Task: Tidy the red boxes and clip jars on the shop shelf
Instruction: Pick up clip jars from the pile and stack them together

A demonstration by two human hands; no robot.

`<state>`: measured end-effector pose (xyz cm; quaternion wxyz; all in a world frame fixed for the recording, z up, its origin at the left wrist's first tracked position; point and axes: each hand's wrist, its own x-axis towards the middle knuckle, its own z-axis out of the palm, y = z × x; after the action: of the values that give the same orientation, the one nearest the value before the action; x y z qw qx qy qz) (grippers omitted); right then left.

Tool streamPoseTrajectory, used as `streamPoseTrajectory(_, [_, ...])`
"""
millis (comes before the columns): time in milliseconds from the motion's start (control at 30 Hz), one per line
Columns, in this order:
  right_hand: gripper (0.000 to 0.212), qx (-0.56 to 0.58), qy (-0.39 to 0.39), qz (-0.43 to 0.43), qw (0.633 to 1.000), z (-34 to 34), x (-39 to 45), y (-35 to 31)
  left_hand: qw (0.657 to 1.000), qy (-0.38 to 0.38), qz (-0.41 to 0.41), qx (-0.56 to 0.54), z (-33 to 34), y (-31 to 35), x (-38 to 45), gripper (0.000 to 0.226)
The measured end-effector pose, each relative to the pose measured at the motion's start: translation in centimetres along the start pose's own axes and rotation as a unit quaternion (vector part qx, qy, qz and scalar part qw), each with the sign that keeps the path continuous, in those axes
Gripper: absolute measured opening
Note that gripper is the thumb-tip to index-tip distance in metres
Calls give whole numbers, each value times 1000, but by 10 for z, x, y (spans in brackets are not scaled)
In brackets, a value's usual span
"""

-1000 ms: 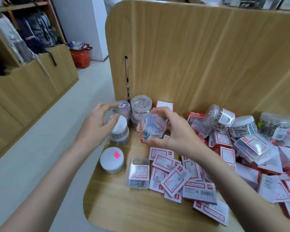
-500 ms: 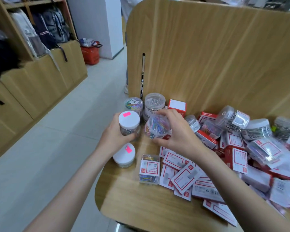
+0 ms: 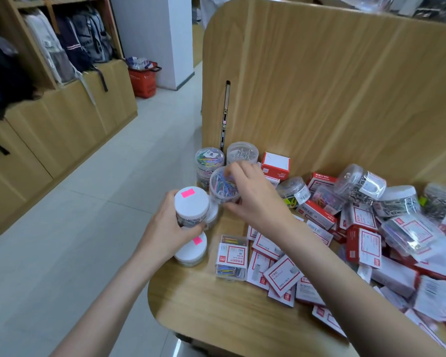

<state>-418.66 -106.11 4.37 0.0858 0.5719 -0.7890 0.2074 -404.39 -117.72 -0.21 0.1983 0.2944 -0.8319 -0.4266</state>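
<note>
Wood-grain shelf [image 3: 216, 310] with a tall rounded back panel [image 3: 319, 86] carries a jumble of stationery stock in a shop aisle, backpacks [image 3: 70, 45] hanging on the far wall unit and a red basket [image 3: 143, 79] on the tiled floor. At the shelf's left end, the person's left hand [image 3: 170, 235] grips an upright white-lidded jar [image 3: 191, 206] with a pink sticker, fingers curled round its lower wall. Just beside it, the right hand [image 3: 252, 202] holds a clear jar of coloured clips [image 3: 223, 188], tilted with its top toward the camera, fingertips on its rim and thumb below. Both jars are close together, nearly touching.

Behind them, against the panel, stand two jars already upright: a coloured-clip jar [image 3: 209, 161] and a silver-clip jar [image 3: 242, 153], with a red box [image 3: 276, 164] just to their right. Another white-lidded jar [image 3: 192, 249] sits below the left hand near the shelf's front edge. To the right, red boxes [image 3: 363, 240] and toppled clip jars [image 3: 358, 184] lie in a loose heap.

The standing row lies straight ahead of both hands, toward the back. The right hand is nearer that row; its jar likely needs turning upright, long axis vertical, before it can join the others.
</note>
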Motion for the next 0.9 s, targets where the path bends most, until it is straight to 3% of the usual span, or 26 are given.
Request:
streamPoseTrajectory(200, [54,-94,16,-39,995,14,8,-2,999,-21,-5,-27,0,4,-1,59])
streamPoseTrajectory(533, [41,17,-57,-10,998,10,10,-5,999,-20,12,-46,-4,0,-23,59])
streamPoseTrajectory(700, [30,-4,-114,-27,993,16,16,-4,997,-20,7,-69,-2,0,-31,58])
streamPoseTrajectory(900, [22,13,-88,-30,996,14,6,-5,997,-5,26,-69,-1,-1,-29,71])
